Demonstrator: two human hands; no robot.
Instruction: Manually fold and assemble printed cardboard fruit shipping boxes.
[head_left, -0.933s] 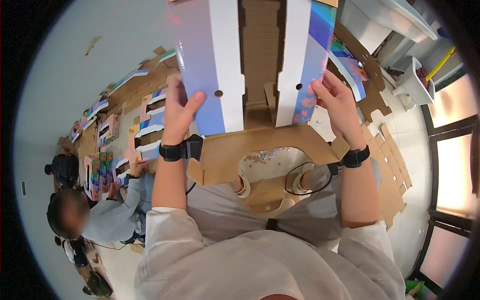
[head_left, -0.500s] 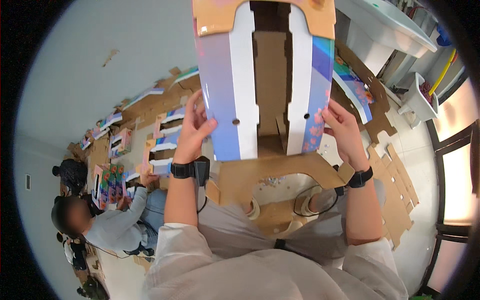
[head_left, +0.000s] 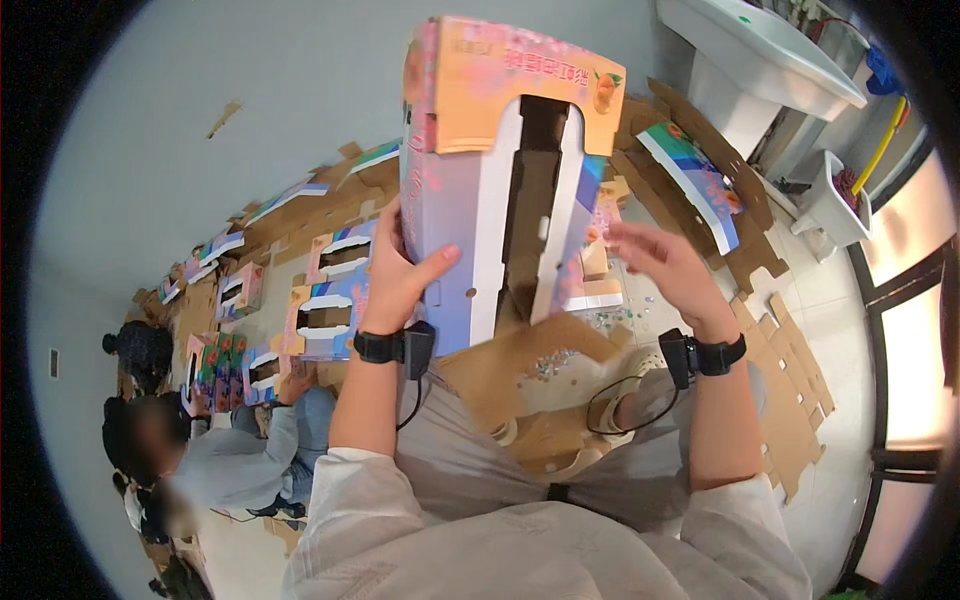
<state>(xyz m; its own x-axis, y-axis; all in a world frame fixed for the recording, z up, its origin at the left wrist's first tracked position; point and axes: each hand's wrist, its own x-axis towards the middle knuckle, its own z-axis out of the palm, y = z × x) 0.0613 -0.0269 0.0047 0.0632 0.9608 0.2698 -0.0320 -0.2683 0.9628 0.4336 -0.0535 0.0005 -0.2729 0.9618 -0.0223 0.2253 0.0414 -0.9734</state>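
A colourful cardboard box [head_left: 450,220], with an orange end panel and purple-blue sides, hangs tilted in front of me. A long slot runs down its face and shows the brown inside. My left hand [head_left: 395,285] grips its left side, thumb on the printed face and the other fingers hidden behind. A loose brown flap [head_left: 575,345] sticks out at the near end, smeared by motion. Off the box's right side, my right hand [head_left: 665,275] is held apart with fingers stretched, holding nothing I can see.
At the left a co-worker in a grey sleeve [head_left: 240,460] sits beside several similar boxes [head_left: 325,315]. Flattened cardboard [head_left: 790,400] lies on the floor at right, with small coloured bits [head_left: 550,365] near my feet. A white sink [head_left: 770,50] and bucket [head_left: 838,200] stand far right.
The box has come lower and turned, so its orange end and left side show more. My right hand has let go of its right side; my left hand keeps hold.
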